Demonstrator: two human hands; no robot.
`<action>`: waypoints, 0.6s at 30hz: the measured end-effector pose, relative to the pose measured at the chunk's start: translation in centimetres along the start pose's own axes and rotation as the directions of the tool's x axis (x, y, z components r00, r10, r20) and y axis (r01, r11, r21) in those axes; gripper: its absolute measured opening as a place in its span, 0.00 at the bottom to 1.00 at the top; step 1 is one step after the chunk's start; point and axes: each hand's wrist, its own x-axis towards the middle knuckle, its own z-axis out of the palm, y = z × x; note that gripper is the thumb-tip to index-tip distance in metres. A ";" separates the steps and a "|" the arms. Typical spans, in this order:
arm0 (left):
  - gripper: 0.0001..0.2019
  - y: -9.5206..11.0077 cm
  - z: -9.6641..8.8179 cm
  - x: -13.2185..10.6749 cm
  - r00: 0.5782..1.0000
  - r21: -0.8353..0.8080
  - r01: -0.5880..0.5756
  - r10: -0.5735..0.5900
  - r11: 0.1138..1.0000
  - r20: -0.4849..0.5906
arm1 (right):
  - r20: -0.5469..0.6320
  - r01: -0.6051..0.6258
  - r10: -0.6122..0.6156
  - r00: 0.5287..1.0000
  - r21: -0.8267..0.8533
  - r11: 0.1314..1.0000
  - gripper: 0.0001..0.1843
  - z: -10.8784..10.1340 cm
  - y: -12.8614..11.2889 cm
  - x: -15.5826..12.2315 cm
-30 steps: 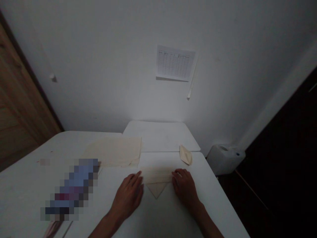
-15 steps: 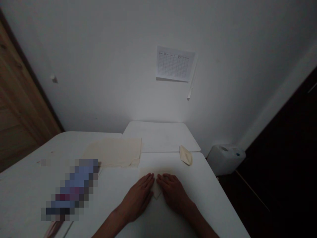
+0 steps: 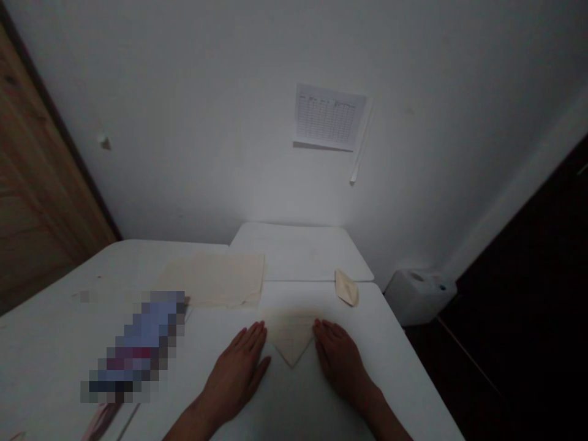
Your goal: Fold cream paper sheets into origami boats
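A cream cloth folded into a downward-pointing triangle (image 3: 290, 338) lies on the white table (image 3: 298, 404) in front of me. My left hand (image 3: 239, 370) rests flat just left of it, fingers stretched out and touching its left edge. On the triangle's right side my right hand (image 3: 339, 361) lies flat too, fingers extended and open. Neither hand holds anything.
A stack of flat cream cloths (image 3: 215, 280) sits behind and to the left. A small folded cream piece (image 3: 346, 288) lies at the back right. A blurred-out object (image 3: 138, 346) is on the left. A white canister (image 3: 420, 293) stands on the floor beyond the table's right edge.
Half a second ago both hands met over the middle of the cloth; now they have slid apart to its two sides, uncovering the triangle.
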 end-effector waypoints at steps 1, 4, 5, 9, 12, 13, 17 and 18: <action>0.25 -0.1 0.0 -0.1 1.000 0.000 0.004 -0.004 1.000 -0.010 | -0.008 -0.010 0.010 1.000 -0.001 1.000 0.23 0.0 0.3 -0.2; 0.23 -0.2 0.0 0.0 0.999 -0.014 0.029 -0.029 0.999 -0.042 | -0.032 -0.026 0.027 0.999 0.016 1.000 0.22 -0.2 1.0 -0.4; 0.22 -0.3 0.0 0.2 0.998 -0.026 0.039 -0.040 0.999 -0.052 | -0.039 -0.028 0.029 0.999 0.029 0.999 0.21 -0.3 1.2 -0.4; 0.17 -1.1 -0.3 1.7 0.989 -0.101 0.094 -0.105 0.990 -0.108 | -0.076 -0.005 0.013 0.997 0.104 0.995 0.17 -0.8 2.1 0.7; 0.15 -2.0 -1.2 4.0 0.985 -0.181 0.101 -0.124 0.978 -0.119 | -0.141 0.008 0.017 0.990 0.172 0.985 0.14 -1.4 2.8 2.3; 0.14 -2.2 -1.5 4.8 0.988 -0.209 0.100 -0.122 0.973 -0.099 | -0.155 0.014 0.017 0.988 0.196 0.980 0.13 -1.5 2.9 3.0; 0.14 -2.8 -2.2 8.3 0.996 -0.303 0.082 -0.069 0.949 0.054 | -0.103 0.049 -0.023 0.994 0.257 0.965 0.15 -1.8 3.0 5.5; 0.15 -2.8 -2.1 9.0 0.993 -0.307 0.093 -0.065 0.947 0.100 | -0.067 0.060 -0.044 0.997 0.262 0.963 0.16 -1.8 2.8 6.1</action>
